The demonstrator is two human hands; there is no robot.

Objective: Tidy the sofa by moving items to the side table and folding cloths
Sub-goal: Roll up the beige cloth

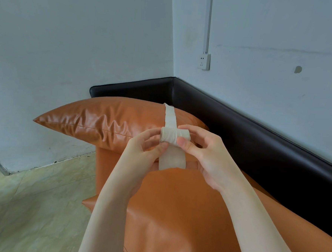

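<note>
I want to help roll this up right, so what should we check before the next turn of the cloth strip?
1. Left hand holds the roll: ok.
2. Right hand pinches the roll's other end: ok.
3. Loose strip lies straight over the orange cushion: ok.
4. Lower tail hangs free, not snagged: ok.
5. Roll wound tight inside: cannot tell.
6. Side table ready for it: cannot tell, not in view.
</note>
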